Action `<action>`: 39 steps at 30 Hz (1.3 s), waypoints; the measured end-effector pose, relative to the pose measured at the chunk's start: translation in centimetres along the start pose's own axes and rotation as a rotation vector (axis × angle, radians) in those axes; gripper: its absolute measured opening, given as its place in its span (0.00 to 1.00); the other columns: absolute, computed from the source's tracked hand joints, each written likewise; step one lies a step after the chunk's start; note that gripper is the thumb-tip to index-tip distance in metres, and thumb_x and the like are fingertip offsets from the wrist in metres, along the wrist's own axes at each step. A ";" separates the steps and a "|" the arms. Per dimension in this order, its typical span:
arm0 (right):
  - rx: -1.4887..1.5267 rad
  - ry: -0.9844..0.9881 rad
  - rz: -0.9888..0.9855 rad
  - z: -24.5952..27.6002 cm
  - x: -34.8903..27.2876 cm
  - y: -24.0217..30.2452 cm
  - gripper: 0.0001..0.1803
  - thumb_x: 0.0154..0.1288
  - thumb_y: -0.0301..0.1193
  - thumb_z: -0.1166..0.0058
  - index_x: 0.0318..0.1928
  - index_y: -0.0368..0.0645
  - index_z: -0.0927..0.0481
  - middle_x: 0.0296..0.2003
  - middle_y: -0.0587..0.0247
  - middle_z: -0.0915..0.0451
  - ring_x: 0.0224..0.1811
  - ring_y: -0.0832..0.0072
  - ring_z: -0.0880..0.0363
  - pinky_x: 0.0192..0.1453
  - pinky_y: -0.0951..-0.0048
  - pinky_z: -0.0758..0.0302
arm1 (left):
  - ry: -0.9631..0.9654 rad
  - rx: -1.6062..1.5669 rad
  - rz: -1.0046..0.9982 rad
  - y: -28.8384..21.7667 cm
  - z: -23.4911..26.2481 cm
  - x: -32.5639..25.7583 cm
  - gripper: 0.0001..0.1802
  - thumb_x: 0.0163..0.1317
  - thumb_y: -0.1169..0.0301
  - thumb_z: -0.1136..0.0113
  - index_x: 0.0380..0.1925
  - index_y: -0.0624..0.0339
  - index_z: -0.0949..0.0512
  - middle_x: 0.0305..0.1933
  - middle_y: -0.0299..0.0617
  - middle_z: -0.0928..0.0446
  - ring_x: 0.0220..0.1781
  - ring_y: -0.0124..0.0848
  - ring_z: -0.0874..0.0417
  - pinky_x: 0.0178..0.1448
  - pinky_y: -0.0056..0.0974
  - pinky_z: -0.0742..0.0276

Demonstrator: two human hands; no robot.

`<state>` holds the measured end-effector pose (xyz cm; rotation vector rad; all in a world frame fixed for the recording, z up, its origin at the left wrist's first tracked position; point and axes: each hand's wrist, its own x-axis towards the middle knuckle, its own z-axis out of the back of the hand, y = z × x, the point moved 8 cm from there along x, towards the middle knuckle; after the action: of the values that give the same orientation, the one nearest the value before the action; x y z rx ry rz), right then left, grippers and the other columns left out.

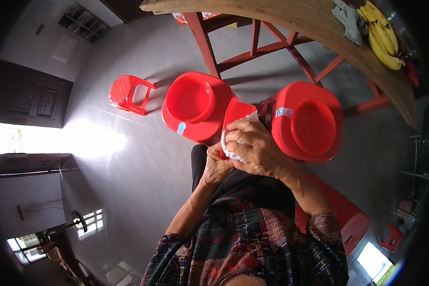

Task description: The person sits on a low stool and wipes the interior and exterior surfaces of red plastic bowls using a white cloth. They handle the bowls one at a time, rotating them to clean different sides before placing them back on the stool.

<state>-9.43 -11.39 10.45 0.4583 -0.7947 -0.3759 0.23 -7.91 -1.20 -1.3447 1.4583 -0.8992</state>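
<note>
A red bowl [233,119] is held on edge at the centre of the view, tilted so that its rim faces left. The right hand [252,145] is closed over a white cloth [233,155], which is pressed against the bowl's outer side; the cloth's edge shows below the fingers at about 7 o'clock from the hand and again at its 12 o'clock. The left hand [217,167] lies just under the right, at its 7 o'clock, and is curled around the lower part of the bowl, though its fingertips are hidden and the exact grip cannot be told.

Two red stools stand just beyond the hands. The left stool [195,105] is seen at 10 o'clock from the bowl, touching or nearly touching its rim. The right stool [310,121] is placed at 3 o'clock, just beside the right hand.

A small red stool [126,94] is set well apart at 9 o'clock, on the grey floor [128,167]. A wooden table [291,21] on a red frame is seen at 12 to 1 o'clock, with bananas [381,33] and a grey rag [349,20] lying near its right end. A red seat [348,219] is partly seen at 4 o'clock, beside the right sleeve.
</note>
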 end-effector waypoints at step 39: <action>0.257 -0.001 -0.662 2.4 0.4 -9.9 0.14 0.56 0.29 0.41 0.42 0.37 0.20 0.37 0.53 0.21 0.44 0.58 0.23 0.50 0.63 0.26 | 0.057 0.329 -0.017 -2.4 -1.5 -0.6 0.18 0.45 0.74 0.25 0.37 0.65 0.19 0.33 0.34 0.17 0.35 0.17 0.20 0.44 0.29 0.22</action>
<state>-12.45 -20.46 6.91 0.9666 -0.6790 -0.8917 -0.45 -7.73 1.55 -1.0951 1.2765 -1.1412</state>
